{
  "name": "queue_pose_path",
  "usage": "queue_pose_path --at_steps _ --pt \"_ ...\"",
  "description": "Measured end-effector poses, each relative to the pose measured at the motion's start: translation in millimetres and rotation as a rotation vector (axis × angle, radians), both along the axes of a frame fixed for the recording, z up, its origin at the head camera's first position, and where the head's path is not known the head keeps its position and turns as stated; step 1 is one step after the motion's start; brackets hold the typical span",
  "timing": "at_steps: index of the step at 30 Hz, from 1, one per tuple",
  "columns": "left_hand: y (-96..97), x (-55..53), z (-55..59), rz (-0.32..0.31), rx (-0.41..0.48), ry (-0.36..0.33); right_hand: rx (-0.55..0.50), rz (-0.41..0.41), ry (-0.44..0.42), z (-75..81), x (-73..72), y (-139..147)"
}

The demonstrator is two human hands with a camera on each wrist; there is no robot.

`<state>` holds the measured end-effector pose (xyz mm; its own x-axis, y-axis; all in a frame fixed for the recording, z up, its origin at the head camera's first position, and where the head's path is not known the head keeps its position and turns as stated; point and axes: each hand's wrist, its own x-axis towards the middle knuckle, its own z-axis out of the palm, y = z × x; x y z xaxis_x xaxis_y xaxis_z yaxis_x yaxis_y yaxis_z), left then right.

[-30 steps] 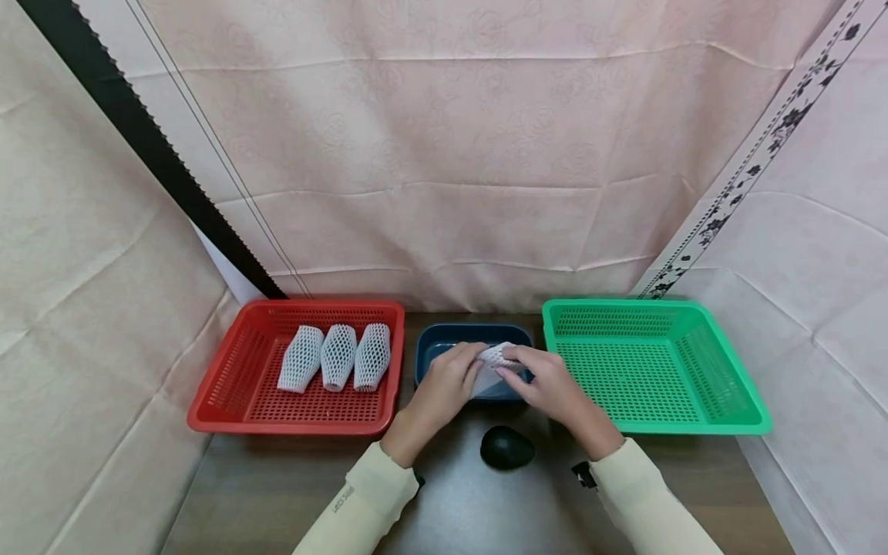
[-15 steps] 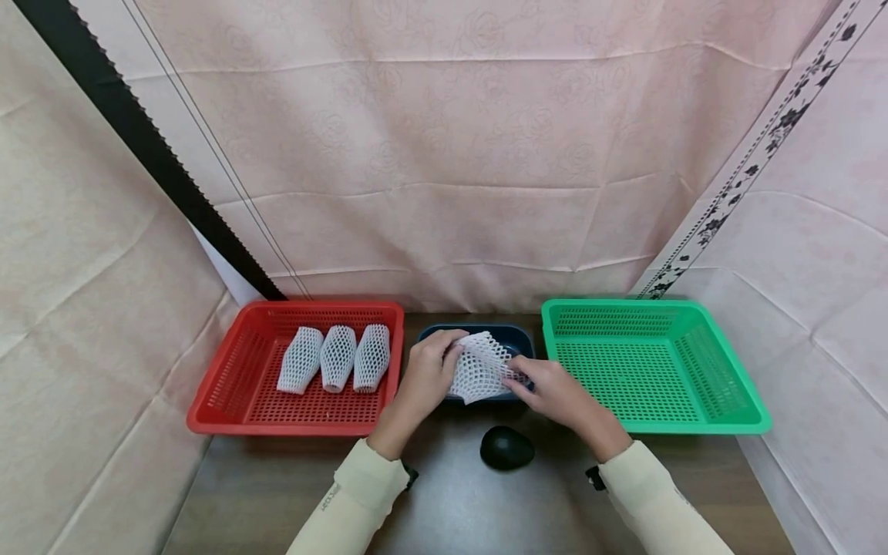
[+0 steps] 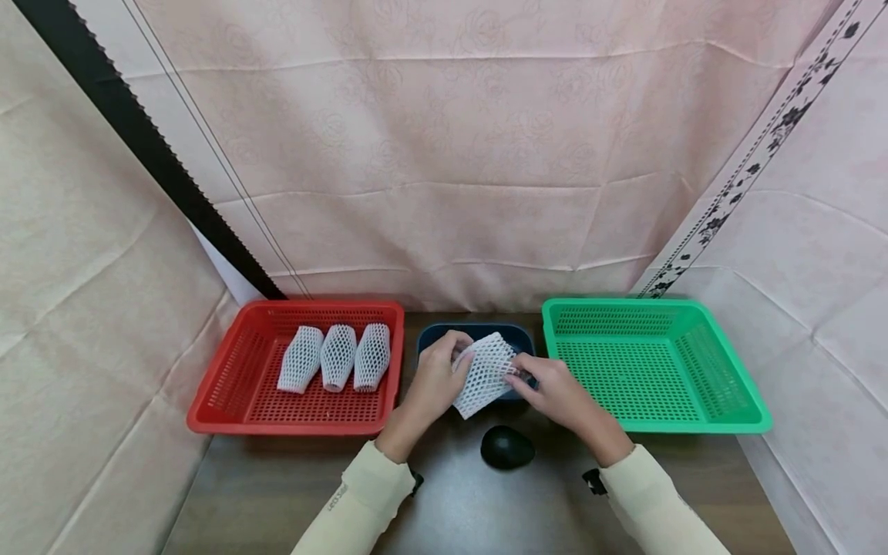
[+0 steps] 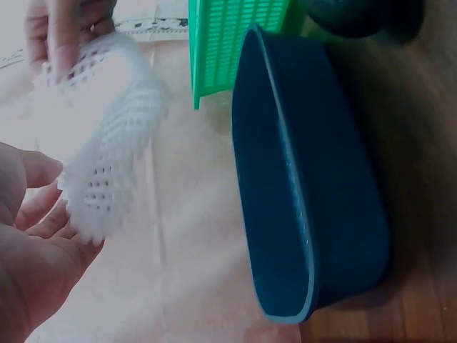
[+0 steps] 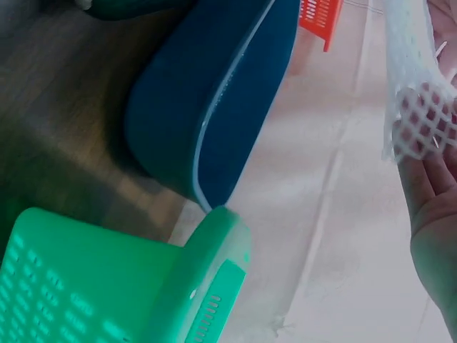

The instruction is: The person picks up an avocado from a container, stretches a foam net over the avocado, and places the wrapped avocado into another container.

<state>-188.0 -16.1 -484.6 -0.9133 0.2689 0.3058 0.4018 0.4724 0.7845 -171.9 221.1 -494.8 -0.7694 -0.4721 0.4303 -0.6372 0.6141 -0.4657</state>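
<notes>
A white foam net sleeve (image 3: 486, 376) is held up over the small dark blue bin (image 3: 515, 330). In the head view its lower end points down towards me. My left hand (image 3: 435, 379) grips the sleeve's left side, and some of its fingers are hidden behind the mesh. On the opposite side my right hand (image 3: 553, 388) pinches the sleeve's edge between thumb and fingers. The left wrist view shows the sleeve (image 4: 118, 132) with its mouth spread wide. A dark green fruit like an avocado (image 3: 507, 448) lies on the table in front of the bin.
To the left stands a red basket (image 3: 291, 428) with 3 foam-netted pieces (image 3: 338, 358) side by side. A green basket (image 3: 659, 428) stands to the right. Behind them hangs a pale cloth (image 3: 451, 154), with more cloth along both sides.
The sleeve went from bunched between my fingers to spread out, then turned so its lower end tips towards me. Both hands stay over the bin; the fruit and baskets have not moved.
</notes>
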Motion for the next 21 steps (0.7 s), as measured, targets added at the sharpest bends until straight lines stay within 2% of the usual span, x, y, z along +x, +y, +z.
queue_pose_path --at_steps 4,8,11,14,21 --pt "2.1 5.2 -2.2 -0.099 -0.012 -0.018 -0.032 0.023 0.073 2.0 -1.1 -3.8" --pt "3.5 9.4 -3.9 -0.217 -0.029 -0.053 -0.059 0.018 0.107 3.6 -2.9 -8.0" --pt "5.5 10.9 -4.5 -0.247 -0.033 -0.065 -0.069 0.013 0.113 4.7 -3.7 -10.0" --pt "7.5 10.7 -5.0 -0.234 -0.018 -0.063 -0.078 0.014 0.093 4.7 -3.4 -10.0" --pt "5.2 7.3 -4.9 -0.092 0.047 -0.012 -0.032 -0.014 -0.035 -3.0 0.5 -5.6"
